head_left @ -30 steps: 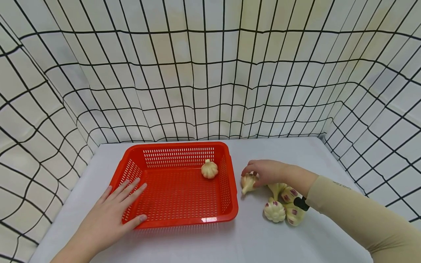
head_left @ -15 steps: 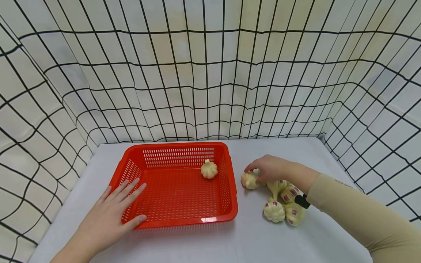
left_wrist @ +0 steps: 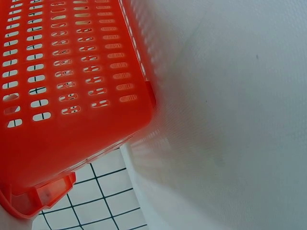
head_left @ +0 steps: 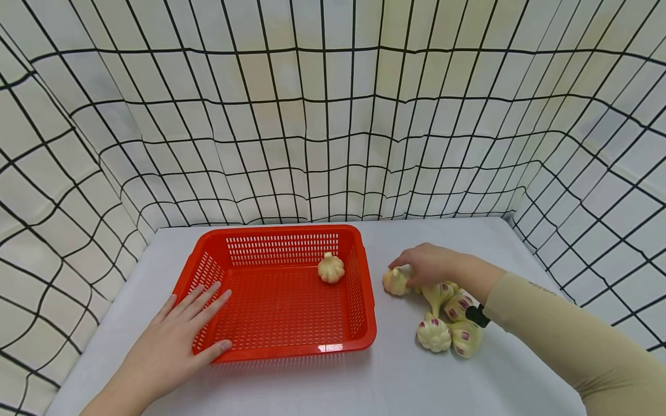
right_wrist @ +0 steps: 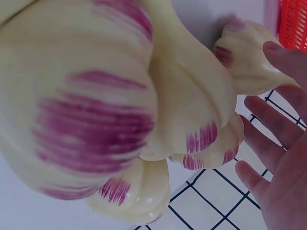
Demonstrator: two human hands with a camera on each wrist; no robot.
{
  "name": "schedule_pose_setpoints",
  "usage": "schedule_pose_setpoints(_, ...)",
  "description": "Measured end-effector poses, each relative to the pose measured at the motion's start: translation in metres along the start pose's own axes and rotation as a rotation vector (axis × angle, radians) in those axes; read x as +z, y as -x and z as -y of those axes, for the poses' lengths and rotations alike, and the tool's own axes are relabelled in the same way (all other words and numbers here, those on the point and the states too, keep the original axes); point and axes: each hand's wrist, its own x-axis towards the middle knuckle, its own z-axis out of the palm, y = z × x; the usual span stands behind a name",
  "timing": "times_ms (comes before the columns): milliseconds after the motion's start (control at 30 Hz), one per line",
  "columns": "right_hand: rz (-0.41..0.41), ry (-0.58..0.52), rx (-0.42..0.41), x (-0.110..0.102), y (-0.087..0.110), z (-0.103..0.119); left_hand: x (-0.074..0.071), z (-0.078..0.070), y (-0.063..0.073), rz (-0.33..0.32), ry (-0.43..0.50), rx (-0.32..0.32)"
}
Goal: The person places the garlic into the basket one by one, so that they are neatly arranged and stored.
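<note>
R hand: right hand point(head_left: 429, 263) pinching a garlic bulb point(head_left: 395, 283) betw. thumb and fingers; palm side down in head view.
Held bulb, posn: under the fingertips, on hand's L side, just outside basket's R wall; whether lifted off surface, can't tell.
Pile: garlic pile point(head_left: 435, 335), at least four bulbs w/ purple streaks, beside and below R hand, toward near side; bulbs touching one another. Farthest part partly hidden by hand.
L hand: left hand point(head_left: 179, 341) spread, fingers over L rim of red basket point(head_left: 281, 354), thumb at near L corner; nothing gripped.
Basket bulb: one pale bulb point(head_left: 331, 270) inside, near R wall, toward the back, neck up.
Change vs 1.0 s ago: held bulb turned; neck then pointed to near side, now doesn't. Bulb and R hand a touch farther back and to R. L hand, basket, basket bulb: same posn.
Edges: basket R rim is the nearest wall to held bulb; black netting point(head_left: 378, 47) stands behind table point(head_left: 395, 381) and along both sides.
Room: strip of white cloth betw. held bulb and basket; more cloth behind R hand up to netting. Pile closes in on near side, forearm in beige sleeve point(head_left: 557, 341) on R.
</note>
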Motion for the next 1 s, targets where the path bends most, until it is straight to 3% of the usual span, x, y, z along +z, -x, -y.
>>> schedule_pose_setpoints(200,-0.012,-0.063,0.030,-0.001,0.001,0.000,-0.001,0.000,0.000,0.013,0.004,-0.010)
schedule_pose_setpoints(367,-0.042,-0.087,0.009,-0.003,0.003,0.001,-0.001,0.000,0.000,0.013,0.002,-0.009)
schedule_pose_setpoints(700,-0.103,-0.098,-0.073,-0.008,0.009,0.007,-0.001,-0.001,0.000,0.004,0.003,-0.003)
schedule_pose_setpoints(1000,-0.125,-0.038,-0.187,-0.007,0.007,0.011,0.000,0.000,0.000,-0.006,0.000,0.002)
